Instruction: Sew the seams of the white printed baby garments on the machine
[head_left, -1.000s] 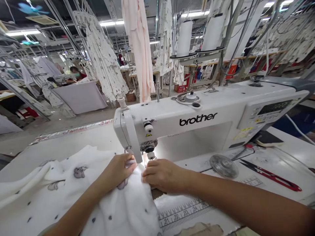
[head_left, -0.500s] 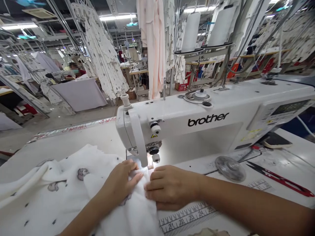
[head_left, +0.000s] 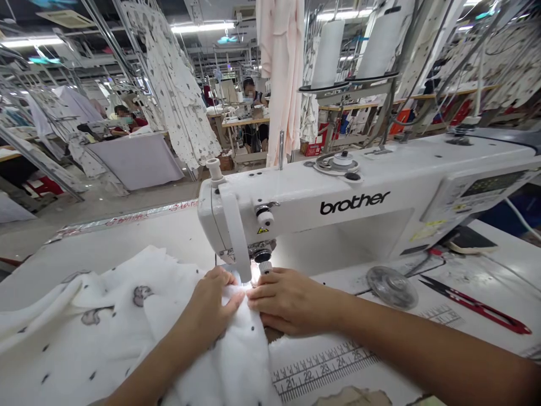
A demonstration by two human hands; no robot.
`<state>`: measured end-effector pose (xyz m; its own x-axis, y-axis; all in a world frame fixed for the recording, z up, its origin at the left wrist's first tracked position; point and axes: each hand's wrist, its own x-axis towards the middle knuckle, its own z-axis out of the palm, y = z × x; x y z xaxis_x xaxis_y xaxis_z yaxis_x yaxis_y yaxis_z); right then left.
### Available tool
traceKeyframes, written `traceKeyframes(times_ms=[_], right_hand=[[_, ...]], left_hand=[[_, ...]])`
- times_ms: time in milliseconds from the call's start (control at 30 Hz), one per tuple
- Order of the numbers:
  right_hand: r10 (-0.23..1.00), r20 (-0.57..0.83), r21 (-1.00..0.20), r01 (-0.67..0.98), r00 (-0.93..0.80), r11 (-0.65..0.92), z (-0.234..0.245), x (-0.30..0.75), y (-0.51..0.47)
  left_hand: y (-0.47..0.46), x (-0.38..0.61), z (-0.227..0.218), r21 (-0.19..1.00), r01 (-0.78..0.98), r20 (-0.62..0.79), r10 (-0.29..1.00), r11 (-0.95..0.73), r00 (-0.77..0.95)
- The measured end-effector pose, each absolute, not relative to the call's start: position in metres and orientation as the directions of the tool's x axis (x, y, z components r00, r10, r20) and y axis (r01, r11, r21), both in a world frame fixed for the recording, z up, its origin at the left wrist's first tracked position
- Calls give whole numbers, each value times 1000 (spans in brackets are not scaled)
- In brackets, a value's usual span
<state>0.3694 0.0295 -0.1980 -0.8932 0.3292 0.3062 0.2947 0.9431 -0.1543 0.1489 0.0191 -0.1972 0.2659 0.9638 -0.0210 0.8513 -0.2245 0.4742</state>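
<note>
Gently now: left hand (head_left: 211, 301) and right hand (head_left: 291, 301), fingers (head_left: 268, 301) together, pressing white fabric (head_left: 240, 349) flat on the table (head_left: 127, 237) just before the presser foot (head_left: 258, 269); best smoothed, without bunching.

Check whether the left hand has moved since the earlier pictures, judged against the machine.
Yes: the left hand has shifted rightward, its fingertips now reaching just past the lower end of the sewing machine's white faceplate instead of stopping left of it.

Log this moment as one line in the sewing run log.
Left hand: resting on soft white printed fabric | Right hand: on same fabric | Machine: white Brother sewing machine, fabric at needle area
</note>
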Motion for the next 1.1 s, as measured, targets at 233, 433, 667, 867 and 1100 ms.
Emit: traceKeyframes(times_ms=[233,433,667,867,1100], right_hand=[[332,285,-122,310,-899,943,-195,369,29],[336,295,-100,321,-895,942,-199,369,28],[418,292,-42,425,-860,904,-197,366,31],[487,303,-98,482,-819,871,-197,365,34],[496,331,-127,484,-803,866,-199,366,33]], left_hand=[[19,157,-200,428,887,-24,979,-173,203],[21,153,-209,425,881,64,978,-207,198],[40,158,-211,419,894,98,987,-159,129],[49,157,-217,414,901,131,988,-131,84],[49,156,-220,406,900,177,980,-157,91]])
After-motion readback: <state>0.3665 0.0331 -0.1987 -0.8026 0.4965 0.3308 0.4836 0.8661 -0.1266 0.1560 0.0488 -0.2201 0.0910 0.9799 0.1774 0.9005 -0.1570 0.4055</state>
